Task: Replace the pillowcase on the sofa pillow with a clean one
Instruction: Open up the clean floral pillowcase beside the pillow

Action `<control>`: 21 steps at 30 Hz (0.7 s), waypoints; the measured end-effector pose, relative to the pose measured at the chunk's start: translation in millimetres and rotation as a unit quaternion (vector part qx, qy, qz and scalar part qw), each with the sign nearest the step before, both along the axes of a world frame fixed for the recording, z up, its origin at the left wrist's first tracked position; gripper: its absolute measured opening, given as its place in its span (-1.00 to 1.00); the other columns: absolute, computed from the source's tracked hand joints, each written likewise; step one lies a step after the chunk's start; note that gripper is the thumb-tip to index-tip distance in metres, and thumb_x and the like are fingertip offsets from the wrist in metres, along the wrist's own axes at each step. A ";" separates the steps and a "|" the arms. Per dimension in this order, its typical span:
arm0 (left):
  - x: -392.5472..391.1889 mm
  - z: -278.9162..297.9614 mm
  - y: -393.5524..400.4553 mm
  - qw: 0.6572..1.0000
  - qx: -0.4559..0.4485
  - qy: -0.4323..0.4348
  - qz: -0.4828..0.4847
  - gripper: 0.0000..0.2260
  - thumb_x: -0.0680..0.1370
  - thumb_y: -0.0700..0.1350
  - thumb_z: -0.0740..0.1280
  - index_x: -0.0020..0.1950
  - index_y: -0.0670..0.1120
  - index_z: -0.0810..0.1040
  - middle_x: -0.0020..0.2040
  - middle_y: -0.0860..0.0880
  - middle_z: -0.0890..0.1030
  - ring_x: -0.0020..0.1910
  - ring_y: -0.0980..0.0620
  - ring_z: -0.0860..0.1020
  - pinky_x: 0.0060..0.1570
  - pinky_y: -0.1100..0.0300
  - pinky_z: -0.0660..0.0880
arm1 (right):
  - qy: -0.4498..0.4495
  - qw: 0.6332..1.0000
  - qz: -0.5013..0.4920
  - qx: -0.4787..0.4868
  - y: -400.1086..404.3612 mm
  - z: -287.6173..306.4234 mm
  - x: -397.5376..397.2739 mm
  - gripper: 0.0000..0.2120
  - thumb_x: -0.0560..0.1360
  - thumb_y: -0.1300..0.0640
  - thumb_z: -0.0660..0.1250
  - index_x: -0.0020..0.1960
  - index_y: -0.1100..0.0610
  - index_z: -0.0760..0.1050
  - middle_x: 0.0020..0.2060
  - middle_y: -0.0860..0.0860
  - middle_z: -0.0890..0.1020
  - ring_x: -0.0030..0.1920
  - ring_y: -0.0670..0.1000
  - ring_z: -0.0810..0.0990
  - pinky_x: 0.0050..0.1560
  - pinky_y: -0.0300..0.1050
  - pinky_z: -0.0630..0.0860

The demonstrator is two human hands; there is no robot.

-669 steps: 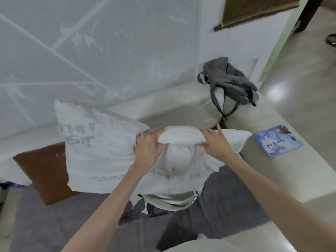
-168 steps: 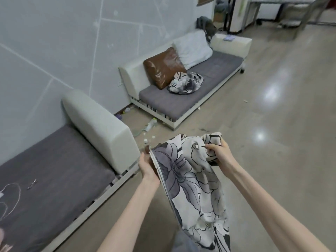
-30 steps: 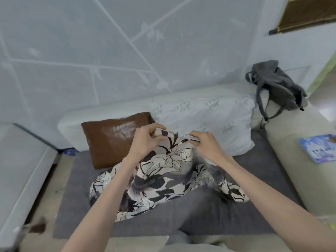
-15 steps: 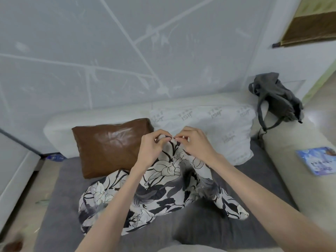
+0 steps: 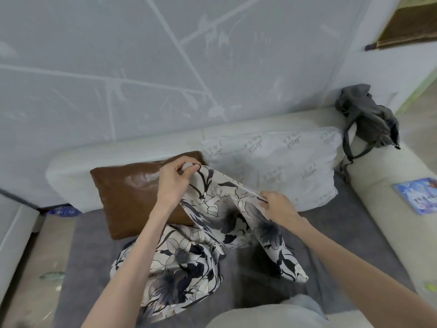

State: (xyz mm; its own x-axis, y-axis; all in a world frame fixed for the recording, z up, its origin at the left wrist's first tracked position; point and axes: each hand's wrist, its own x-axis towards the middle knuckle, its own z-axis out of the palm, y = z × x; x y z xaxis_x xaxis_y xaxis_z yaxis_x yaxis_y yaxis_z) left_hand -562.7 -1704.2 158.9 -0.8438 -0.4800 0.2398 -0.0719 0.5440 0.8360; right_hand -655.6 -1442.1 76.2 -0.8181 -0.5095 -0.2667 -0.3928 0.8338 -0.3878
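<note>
Both hands hold a flowered pillowcase (image 5: 220, 209) up over the grey seat of a sofa (image 5: 272, 263). The left hand (image 5: 173, 183) has its fingers (image 5: 189, 168) pinched on the top corner of the cloth, and the right hand (image 5: 280, 207) pinches the same edge lower and to the right, so the edge runs taut between them. The rest of the pillowcase hangs down and bunches on the seat. Behind it a bare white pillow (image 5: 279, 166) leans against the sofa back, with a brown cushion (image 5: 132, 192) just to its left. A grey bag (image 5: 369, 121) sits on the armrest, and a blue book (image 5: 418, 194) lies further along it.
</note>
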 end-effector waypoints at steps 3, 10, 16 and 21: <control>7.1 -9.5 -28.4 0.949 -0.295 -0.091 0.060 -0.77 0.43 -0.10 0.41 0.05 0.13 0.57 0.17 0.09 0.59 0.27 -0.04 0.48 0.21 -0.07 0.36 | 0.054 0.998 0.033 -0.026 -29.3 18.2 2.6 -0.81 0.48 0.12 0.31 0.05 0.17 0.53 -0.10 0.15 0.61 -0.07 0.20 0.59 -0.08 -0.01 0.48; -20.4 -28.1 33.9 0.892 -0.409 -0.159 -0.111 -0.56 0.38 -0.22 0.38 0.26 -0.05 0.49 -0.10 -0.07 0.66 0.00 -0.09 0.60 0.39 0.03 0.19 | 0.167 0.963 0.104 -0.186 -86.4 76.4 14.1 -0.74 0.45 0.25 0.28 0.10 0.12 0.58 -0.02 0.06 0.66 -0.09 0.13 0.60 -0.13 -0.05 0.52; -29.4 24.5 35.0 0.933 -0.355 -0.029 -0.051 -0.67 0.28 -0.31 0.30 -0.07 0.02 0.63 -0.31 0.00 0.65 -0.28 -0.07 0.57 0.06 0.08 0.27 | -0.028 0.987 0.116 -0.105 -21.3 41.5 -16.5 -0.85 0.44 -0.02 0.37 -0.04 0.01 0.51 -0.28 0.01 0.62 -0.33 -0.03 0.53 -0.30 -0.14 0.48; -37.2 69.2 47.0 0.967 -0.247 0.043 -0.043 -0.61 0.24 -0.34 0.21 -0.10 0.01 0.61 -0.27 0.06 0.67 -0.39 -0.03 0.51 0.07 -0.03 0.37 | -0.090 0.994 0.053 -0.043 22.5 -19.5 -19.4 -0.82 0.46 0.13 0.34 -0.25 0.08 0.36 -0.36 0.06 0.52 -0.25 0.13 0.54 -0.28 -0.10 0.37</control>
State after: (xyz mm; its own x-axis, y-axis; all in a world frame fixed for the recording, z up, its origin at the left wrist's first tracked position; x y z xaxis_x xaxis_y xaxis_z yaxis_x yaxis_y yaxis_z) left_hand -599.9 -1657.1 228.1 -0.8426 -0.2172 0.4929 0.0499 0.8797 0.4730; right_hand -675.0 -1419.6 56.7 -0.7015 -0.6180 -0.3550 -0.3951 0.7517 -0.5280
